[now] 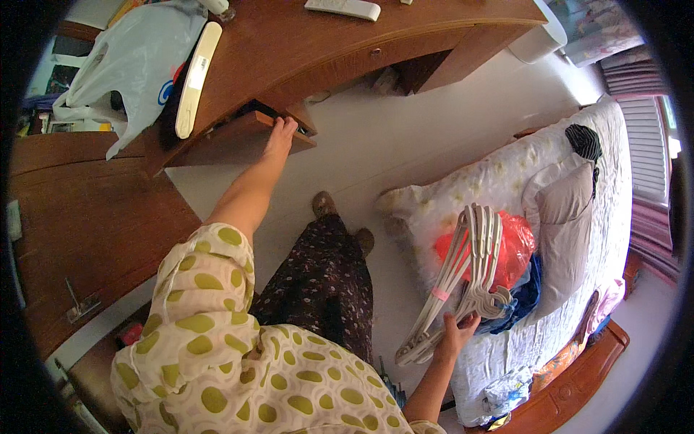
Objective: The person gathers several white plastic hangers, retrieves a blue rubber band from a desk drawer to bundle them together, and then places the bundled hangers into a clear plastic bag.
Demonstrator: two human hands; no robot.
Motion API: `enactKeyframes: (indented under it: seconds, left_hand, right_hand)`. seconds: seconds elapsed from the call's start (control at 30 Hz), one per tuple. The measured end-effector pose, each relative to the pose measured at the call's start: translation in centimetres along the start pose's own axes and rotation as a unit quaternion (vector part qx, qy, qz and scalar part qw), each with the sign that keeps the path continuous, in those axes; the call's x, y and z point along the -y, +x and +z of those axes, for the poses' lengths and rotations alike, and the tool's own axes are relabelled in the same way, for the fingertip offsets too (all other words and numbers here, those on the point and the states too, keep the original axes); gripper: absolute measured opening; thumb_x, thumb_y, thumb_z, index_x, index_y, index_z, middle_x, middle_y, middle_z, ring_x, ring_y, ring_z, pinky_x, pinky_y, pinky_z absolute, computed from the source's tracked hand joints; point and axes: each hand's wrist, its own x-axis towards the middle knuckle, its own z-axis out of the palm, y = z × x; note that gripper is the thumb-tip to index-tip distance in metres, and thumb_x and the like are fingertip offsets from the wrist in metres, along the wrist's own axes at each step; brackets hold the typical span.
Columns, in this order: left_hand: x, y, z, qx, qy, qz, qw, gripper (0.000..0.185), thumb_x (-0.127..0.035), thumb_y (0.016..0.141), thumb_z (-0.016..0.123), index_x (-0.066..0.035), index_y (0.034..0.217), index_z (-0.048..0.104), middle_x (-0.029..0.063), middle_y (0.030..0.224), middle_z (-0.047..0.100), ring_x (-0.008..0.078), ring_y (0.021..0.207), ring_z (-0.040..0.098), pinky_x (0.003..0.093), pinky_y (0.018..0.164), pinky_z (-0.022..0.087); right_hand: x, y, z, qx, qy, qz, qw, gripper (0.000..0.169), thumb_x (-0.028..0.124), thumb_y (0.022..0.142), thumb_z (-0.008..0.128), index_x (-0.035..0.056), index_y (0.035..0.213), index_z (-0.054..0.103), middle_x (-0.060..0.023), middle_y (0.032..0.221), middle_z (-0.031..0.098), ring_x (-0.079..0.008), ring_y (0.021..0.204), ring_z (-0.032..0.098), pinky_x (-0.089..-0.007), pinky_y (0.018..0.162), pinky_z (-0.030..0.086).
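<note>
My left hand (281,136) is curled over the top edge of a wooden cabinet door (233,140) under the desk. That door stands ajar, with a dark gap behind it. On the other side, my right hand (458,331) grips a bundle of white plastic clothes hangers (477,255). A pink band (439,293) circles part of the bundle. The hangers are held beside the bed, in front of a red plastic bag (512,249) and dark blue cloth (523,301). What lies inside the cabinet is mostly hidden.
The wooden desk (260,49) bears a white plastic bag (146,59), a long pale object (198,81) and a white power strip or remote-like object (342,8). A bed (488,163) with a grey pillow (566,238) fills the right. A white bin (537,40) stands beyond the desk.
</note>
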Motion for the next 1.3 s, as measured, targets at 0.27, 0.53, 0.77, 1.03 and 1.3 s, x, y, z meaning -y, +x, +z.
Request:
enactKeyframes:
  seconds: [0.27, 0.53, 0.77, 1.03, 1.3]
  left_hand:
    - [-2.5, -0.5, -1.6, 0.068, -0.129, -0.026, 0.989, 0.037, -0.021, 0.088, 0.049, -0.011, 0.124, 0.045, 0.0148, 0.12, 0.051, 0.0327, 0.116, 0.043, 0.0521, 0.102, 0.022]
    - [-7.7, -10.3, -3.3, -0.013, -0.073, -0.021, 0.997, 0.049, -0.029, 0.089, 0.041, -0.002, 0.129, 0.041, 0.0171, 0.128, 0.044, 0.0332, 0.124, 0.035, 0.0468, 0.106, 0.017]
    - [-11.2, -15.7, -2.7, -0.035, -0.089, -0.035, 0.995, 0.054, -0.03, 0.09, 0.037, 0.001, 0.134, 0.037, 0.0167, 0.133, 0.041, 0.0315, 0.126, 0.034, 0.0456, 0.108, 0.015]
    - [-11.9, -21.4, -1.6, 0.008, -0.119, 0.086, 0.989, 0.054, -0.032, 0.091, 0.04, 0.002, 0.132, 0.039, 0.019, 0.134, 0.04, 0.0332, 0.125, 0.034, 0.0457, 0.105, 0.019]
    - [-8.9, -20.3, -1.3, 0.135, -0.293, 0.227, 0.919, 0.046, -0.036, 0.09, 0.046, -0.003, 0.121, 0.051, 0.0168, 0.115, 0.051, 0.0304, 0.106, 0.044, 0.046, 0.092, 0.033]
  right_hand:
    - [-2.6, -0.2, -2.3, 0.022, 0.005, 0.008, 1.0, 0.076, -0.004, 0.065, 0.066, 0.0015, 0.132, 0.031, -0.0122, 0.129, 0.042, -0.025, 0.119, 0.04, -0.0351, 0.104, 0.027]
    - [-4.2, -0.9, -1.7, 0.046, 0.02, 0.041, 0.998, 0.078, -0.006, 0.064, 0.063, 0.0028, 0.135, 0.028, -0.0133, 0.13, 0.041, -0.0256, 0.119, 0.041, -0.0352, 0.103, 0.028]
    - [-4.4, -1.7, -1.8, 0.081, -0.05, 0.022, 0.995, 0.088, 0.001, 0.063, 0.067, 0.0011, 0.139, 0.022, -0.0143, 0.135, 0.035, -0.0255, 0.125, 0.034, -0.0352, 0.106, 0.022]
    - [-6.1, -3.7, 0.0, 0.08, -0.044, 0.008, 0.996, 0.091, 0.008, 0.061, 0.071, 0.0005, 0.138, 0.023, -0.0133, 0.134, 0.035, -0.0254, 0.125, 0.033, -0.0358, 0.107, 0.02]
    - [-9.3, -8.3, 5.0, 0.002, -0.059, 0.044, 0.997, 0.09, 0.005, 0.06, 0.07, -0.0003, 0.137, 0.025, -0.0136, 0.13, 0.038, -0.025, 0.121, 0.037, -0.0348, 0.104, 0.025]
